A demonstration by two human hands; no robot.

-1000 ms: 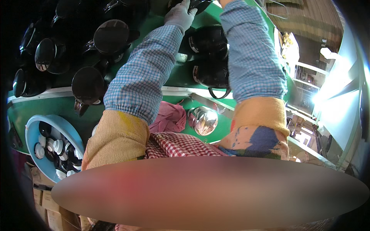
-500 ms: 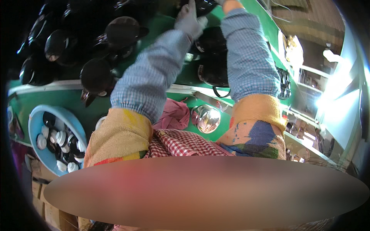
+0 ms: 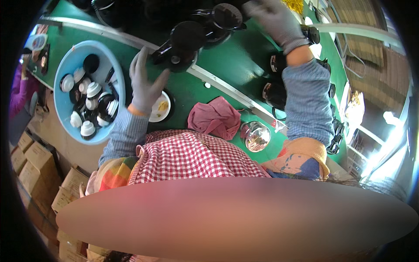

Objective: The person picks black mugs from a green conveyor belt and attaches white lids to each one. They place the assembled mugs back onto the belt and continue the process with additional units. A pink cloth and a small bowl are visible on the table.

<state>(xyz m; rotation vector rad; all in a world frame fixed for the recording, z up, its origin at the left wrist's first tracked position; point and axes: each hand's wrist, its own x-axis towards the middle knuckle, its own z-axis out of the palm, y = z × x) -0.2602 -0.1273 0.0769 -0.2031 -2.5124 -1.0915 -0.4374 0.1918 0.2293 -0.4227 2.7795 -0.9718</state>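
Observation:
My left hand (image 3: 146,85), in a grey glove, is raised above the green bench with thumb and fingers apart, holding nothing. Just right of it, a glossy black jug-like piece (image 3: 187,37) with a round top and a projecting handle sits at the metal rail. Behind that lies a similar black piece (image 3: 227,16). My gloved right hand (image 3: 277,24) reaches to the far side with its fingers stretched out beside dark pieces; its fingertips are partly lost against the black. Below the left wrist is a white bowl (image 3: 160,107) with yellowish scraps inside.
A light-blue basin (image 3: 121,74) of black-and-white lids stands at the left. A pink cloth (image 3: 214,117) and a shiny domed metal piece (image 3: 257,136) lie close to me. Black jugs (image 3: 274,94) line the right. Cardboard boxes (image 3: 41,155) sit lower left; another person's purple sleeve (image 3: 26,89) shows.
My hands have moved apart: the left came back from the far black piece toward the basin, while the right remains at the far side. The view has swung left, showing more of the basin and boxes.

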